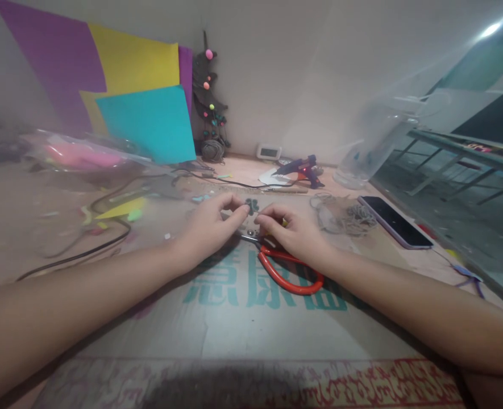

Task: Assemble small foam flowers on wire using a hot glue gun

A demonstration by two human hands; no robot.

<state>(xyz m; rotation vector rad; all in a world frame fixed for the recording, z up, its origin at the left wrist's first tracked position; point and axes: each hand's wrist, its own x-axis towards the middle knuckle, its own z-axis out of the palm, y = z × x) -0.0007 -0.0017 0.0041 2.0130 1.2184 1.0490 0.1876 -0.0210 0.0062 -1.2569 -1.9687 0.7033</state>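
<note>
My left hand pinches a small dark grey-green piece, lobed like a flower or a bow, between thumb and forefinger. Just right of it, my right hand has its thumb and fingertips pressed together. Whatever may be between those fingertips is too small to make out. Below both hands lies a pair of scissors with red handles. Its blades run under my left hand, and my right hand covers part of a handle.
Behind the hands stand a glue gun and a small white digital display. Grey cord and a phone lie right. Coloured sheets and a decorated tree shape lean on the wall. A dark cable crosses the left.
</note>
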